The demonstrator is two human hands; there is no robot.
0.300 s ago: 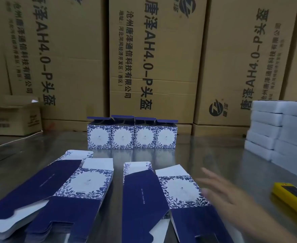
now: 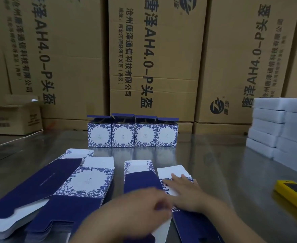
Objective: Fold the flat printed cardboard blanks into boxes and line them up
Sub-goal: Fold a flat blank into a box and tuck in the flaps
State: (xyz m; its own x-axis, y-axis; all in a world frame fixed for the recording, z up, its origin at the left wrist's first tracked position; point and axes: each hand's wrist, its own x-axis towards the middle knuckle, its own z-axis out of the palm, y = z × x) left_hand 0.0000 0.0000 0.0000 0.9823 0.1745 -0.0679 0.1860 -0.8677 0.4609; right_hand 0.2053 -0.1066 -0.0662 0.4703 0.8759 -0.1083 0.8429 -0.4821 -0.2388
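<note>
Presently the lower-centre blank (image 2: 140, 180) is pressed by the flat right hand (image 2: 184, 193); the grip of the blurred left hand (image 2: 140, 206) cannot be told. Two clinging blanks could be lifted together.

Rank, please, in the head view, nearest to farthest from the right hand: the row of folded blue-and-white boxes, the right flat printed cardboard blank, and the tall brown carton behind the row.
1. Right flat printed cardboard blank: under the right hand.
2. Row of folded blue-and-white boxes: ahead, mid-table.
3. Tall brown carton: behind the row.
</note>
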